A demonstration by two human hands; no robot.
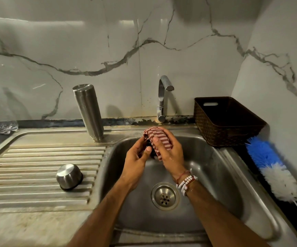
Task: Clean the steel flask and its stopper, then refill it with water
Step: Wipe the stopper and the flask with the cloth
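Observation:
The steel flask [89,111] stands upside down at the back of the draining board, left of the tap. Its steel cup lid [69,176] sits mouth down on the ribbed board. Over the sink basin [206,175] my left hand [137,161] grips a small dark object, the stopper [149,143], mostly hidden between my fingers. My right hand [170,152] holds a red and white striped cloth [157,138] wrapped over the stopper.
The tap [162,97] rises behind the basin, with no water running. A dark woven basket [224,122] stands at the back right. A blue and white bottle brush [275,172] lies along the right counter. A clear plastic bottle [1,120] stands far left. The drain [165,196] lies below my wrists.

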